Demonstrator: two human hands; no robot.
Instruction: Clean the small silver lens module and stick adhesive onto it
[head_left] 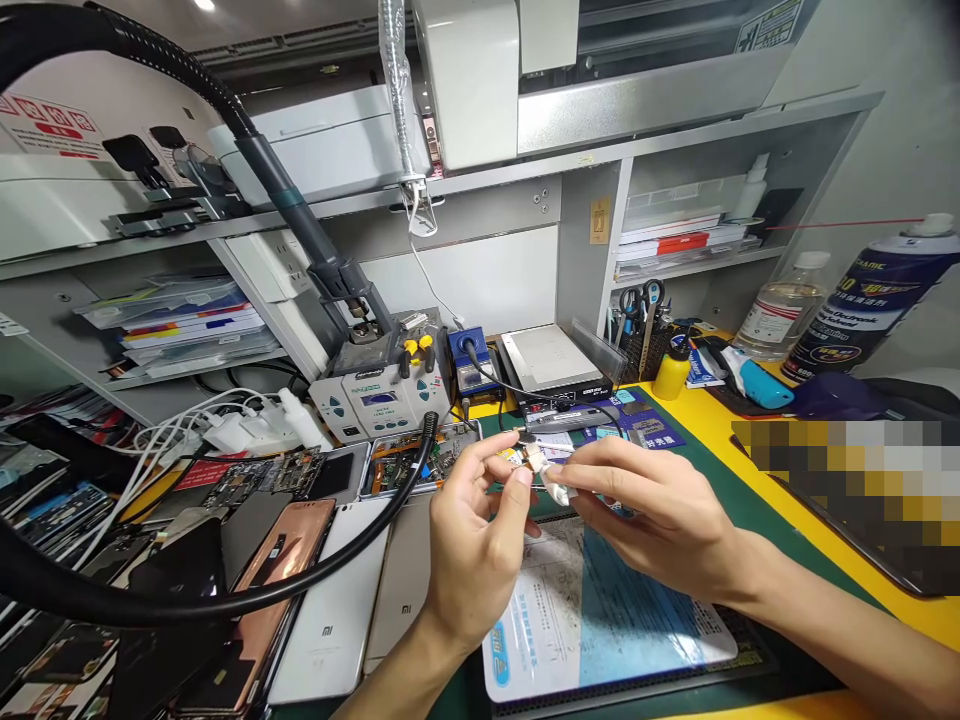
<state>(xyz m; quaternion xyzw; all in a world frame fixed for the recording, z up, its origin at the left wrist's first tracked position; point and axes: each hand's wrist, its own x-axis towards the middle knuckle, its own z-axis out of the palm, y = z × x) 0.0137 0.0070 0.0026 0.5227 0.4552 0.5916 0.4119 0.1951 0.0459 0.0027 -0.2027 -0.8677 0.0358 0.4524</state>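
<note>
While a white phone (326, 600) is crossed by a black hose (187, 605) at left, a small part (534, 459) is pinched by the left hand (480, 525) above a blue-and-white mat (607, 610). Crumpled white material (559, 492) is held just beside it by the right hand (664, 495), its fingers drawn narrow, and a spray can (862, 305) is seen farther right.

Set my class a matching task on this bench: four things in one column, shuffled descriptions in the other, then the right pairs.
Things
1. White wad
2. White phone
3. Small bottle
4. Spray can

Descriptions
A. yellow, with a dark cap
B. crossed by a black hose in this view
C. mostly dark blue, with a white cap
D. held by the right hand

Pairs: 1-D, 2-B, 3-A, 4-C
</note>
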